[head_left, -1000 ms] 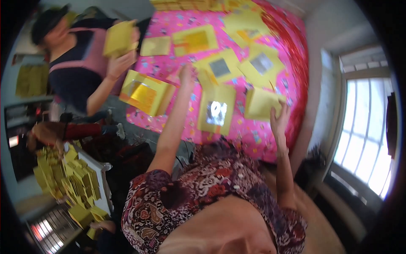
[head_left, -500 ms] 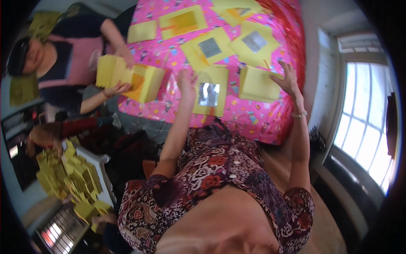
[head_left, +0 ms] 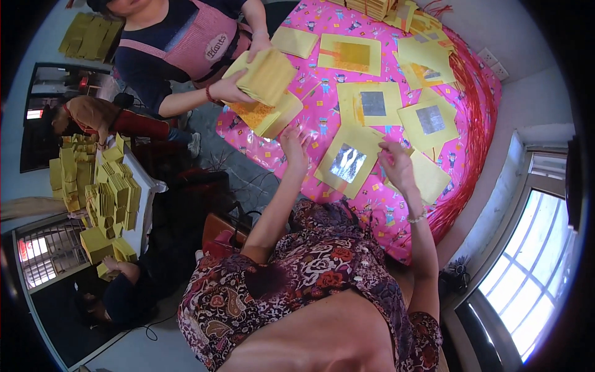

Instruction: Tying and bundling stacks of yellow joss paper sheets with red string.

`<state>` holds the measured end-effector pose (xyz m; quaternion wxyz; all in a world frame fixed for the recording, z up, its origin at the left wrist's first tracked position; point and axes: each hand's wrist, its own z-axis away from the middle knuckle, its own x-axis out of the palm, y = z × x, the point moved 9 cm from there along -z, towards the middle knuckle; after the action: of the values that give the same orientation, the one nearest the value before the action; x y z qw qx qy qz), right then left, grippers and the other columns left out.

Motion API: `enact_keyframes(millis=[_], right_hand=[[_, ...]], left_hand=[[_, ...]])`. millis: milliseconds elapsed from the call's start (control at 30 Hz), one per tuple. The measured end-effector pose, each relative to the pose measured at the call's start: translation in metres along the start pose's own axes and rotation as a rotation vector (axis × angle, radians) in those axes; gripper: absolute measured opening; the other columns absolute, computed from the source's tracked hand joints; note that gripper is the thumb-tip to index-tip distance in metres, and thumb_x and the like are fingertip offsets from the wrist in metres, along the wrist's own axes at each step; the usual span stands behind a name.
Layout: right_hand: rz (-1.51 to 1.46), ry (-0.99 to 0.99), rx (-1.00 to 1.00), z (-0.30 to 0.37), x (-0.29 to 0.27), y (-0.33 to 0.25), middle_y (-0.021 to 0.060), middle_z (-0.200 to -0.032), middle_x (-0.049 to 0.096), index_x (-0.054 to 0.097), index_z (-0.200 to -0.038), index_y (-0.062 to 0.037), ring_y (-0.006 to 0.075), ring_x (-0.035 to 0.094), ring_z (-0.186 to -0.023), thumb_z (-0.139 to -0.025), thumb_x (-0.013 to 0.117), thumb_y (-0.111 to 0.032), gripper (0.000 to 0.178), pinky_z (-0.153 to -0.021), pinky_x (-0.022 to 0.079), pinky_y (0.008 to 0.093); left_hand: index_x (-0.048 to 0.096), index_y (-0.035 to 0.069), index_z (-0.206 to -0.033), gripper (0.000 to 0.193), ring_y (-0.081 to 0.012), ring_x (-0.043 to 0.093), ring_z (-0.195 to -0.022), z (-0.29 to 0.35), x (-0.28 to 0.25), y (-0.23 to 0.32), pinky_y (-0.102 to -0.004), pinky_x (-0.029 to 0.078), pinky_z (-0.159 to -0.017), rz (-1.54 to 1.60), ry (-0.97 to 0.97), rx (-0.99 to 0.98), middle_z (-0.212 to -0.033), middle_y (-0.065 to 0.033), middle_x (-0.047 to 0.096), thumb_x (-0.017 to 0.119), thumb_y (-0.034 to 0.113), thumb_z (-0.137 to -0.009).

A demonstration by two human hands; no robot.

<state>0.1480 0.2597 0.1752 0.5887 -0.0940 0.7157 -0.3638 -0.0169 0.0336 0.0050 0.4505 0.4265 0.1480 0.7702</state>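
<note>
A yellow paper sheet with a shiny silver square (head_left: 348, 162) lies in front of me on the pink patterned tablecloth. My left hand (head_left: 295, 149) hovers off the sheet's left side, fingers loosely bent and apart, with nothing in it. At the sheet's upper right edge is my right hand (head_left: 398, 166), its fingers bent inward. Whether these fingertips pinch anything is too small to make out. Under and beside my right wrist lies a stack of plain yellow paper (head_left: 432, 180), partly hidden by that hand.
More silver-centred sheets (head_left: 373, 104) and an orange-marked one (head_left: 350, 54) lie farther back. Red strands (head_left: 474, 118) hang along the table's right side. On the left, a person in a pink apron (head_left: 207, 42) holds a yellow paper stack (head_left: 268, 75) above another stack (head_left: 279, 118).
The view has turned, shifting the table rightward. My right hand has left the stack's right edge for the silver-centred sheet, its spread fingers now bent. The co-worker has lifted a paper stack.
</note>
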Motion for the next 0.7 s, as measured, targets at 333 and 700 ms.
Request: enact_keyframes(millis=[333, 700], right_hand=[[-0.234, -0.157, 0.11, -0.085, 0.028, -0.025, 0.0243, -0.121, 0.051, 0.044, -0.125, 0.0064, 0.0315, 0.049, -0.116, -0.08, 0.065, -0.048, 0.074, -0.097, 0.04, 0.0385], [-0.379, -0.479, 0.218, -0.138, 0.099, -0.027, 0.0181, -0.113, 0.057, 0.05, -0.121, 0.0035, 0.0245, 0.054, -0.104, -0.075, 0.066, -0.056, 0.077, -0.09, 0.044, 0.0328]], left_hand=[[0.043, 0.005, -0.12, 0.076, -0.021, 0.052, -0.103, 0.011, 0.039, 0.033, -0.0382, 0.041, -0.094, 0.261, -0.156, -0.073, -0.114, -0.0085, 0.049, 0.06, 0.064, -0.075], [0.049, 0.004, -0.122, 0.048, -0.0172, 0.061, -0.097, 0.034, 0.067, 0.03, -0.0305, 0.054, -0.075, 0.009, -0.167, 0.003, -0.111, -0.0062, 0.059, 0.07, 0.02, -0.081]])
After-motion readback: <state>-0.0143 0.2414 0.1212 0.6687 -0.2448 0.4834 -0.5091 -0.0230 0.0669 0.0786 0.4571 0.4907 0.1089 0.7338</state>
